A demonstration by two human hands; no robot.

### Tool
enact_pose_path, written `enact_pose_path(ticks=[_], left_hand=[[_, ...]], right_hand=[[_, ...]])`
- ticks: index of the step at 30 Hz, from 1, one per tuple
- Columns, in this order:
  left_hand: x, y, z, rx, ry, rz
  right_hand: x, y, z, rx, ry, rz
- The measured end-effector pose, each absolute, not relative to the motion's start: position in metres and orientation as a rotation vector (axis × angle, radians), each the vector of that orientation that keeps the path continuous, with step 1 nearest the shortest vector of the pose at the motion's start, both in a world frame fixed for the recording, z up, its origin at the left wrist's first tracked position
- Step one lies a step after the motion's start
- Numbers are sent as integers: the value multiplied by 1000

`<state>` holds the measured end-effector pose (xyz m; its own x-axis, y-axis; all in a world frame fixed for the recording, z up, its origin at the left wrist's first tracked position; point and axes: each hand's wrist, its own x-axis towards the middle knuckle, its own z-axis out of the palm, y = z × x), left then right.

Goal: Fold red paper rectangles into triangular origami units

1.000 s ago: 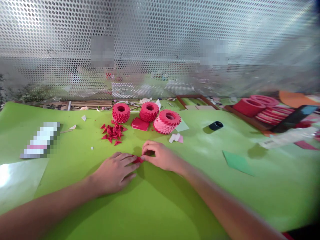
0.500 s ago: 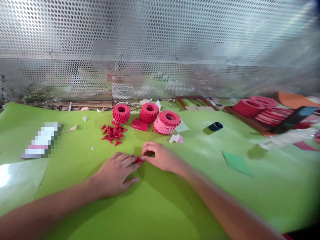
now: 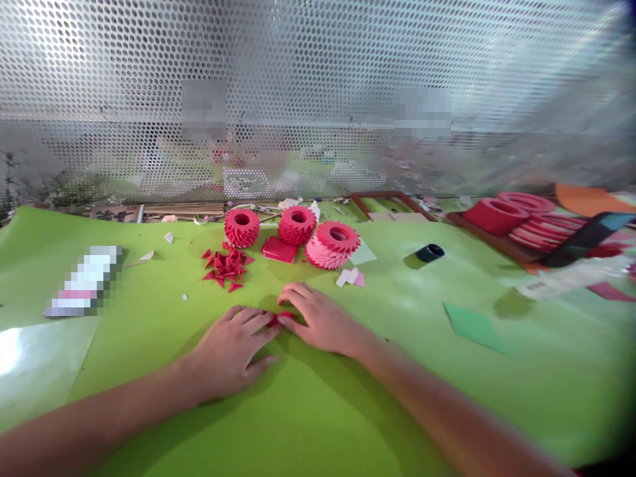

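A small folded piece of red paper [image 3: 284, 316] lies on the green table cover in front of me, partly hidden under my fingers. My left hand [image 3: 232, 348] rests flat with its fingers stretched out, the fingertips pressing the paper's left part. From the other side, my right hand [image 3: 318, 319] touches the paper with its thumb, while its other fingers curve above, apart from the thumb. Just beyond is a pile of folded red paper triangles [image 3: 227, 266]. A stack of red paper [image 3: 279, 250] lies beside two red ridged paper rings [image 3: 242, 228] and a red-and-pink one [image 3: 334, 245].
A black cylinder [image 3: 430, 252] and a green paper sheet [image 3: 474, 326] lie to the right. Further right, a brown tray [image 3: 489, 246] holds red rings. Small paper pieces [image 3: 350, 277] lie near the pink ring. A perforated metal panel [image 3: 318, 79] stands behind the table.
My right thumb and fingers have parted from a pinch, and the thumb now lies on the paper. More red paper shows between my hands. My left hand is almost unmoved.
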<state>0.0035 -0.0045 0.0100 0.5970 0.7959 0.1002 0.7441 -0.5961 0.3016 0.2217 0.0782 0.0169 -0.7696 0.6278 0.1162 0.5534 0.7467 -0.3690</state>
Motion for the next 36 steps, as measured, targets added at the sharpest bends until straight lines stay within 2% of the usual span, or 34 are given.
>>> enact_pose_path(ticks=[13, 20, 28, 36], left_hand=[[2, -5, 13, 2602, 1274, 297], [0, -4, 10, 2611, 1232, 370], [-9, 4, 2, 2207, 1397, 847], [4, 4, 11, 1925, 1247, 962]], right_hand=[[226, 84, 8, -906, -2678, 458], [225, 81, 22, -826, -2704, 575], [222, 79, 24, -869, -2387, 996], [202, 58, 26, -988, -1942, 1408]])
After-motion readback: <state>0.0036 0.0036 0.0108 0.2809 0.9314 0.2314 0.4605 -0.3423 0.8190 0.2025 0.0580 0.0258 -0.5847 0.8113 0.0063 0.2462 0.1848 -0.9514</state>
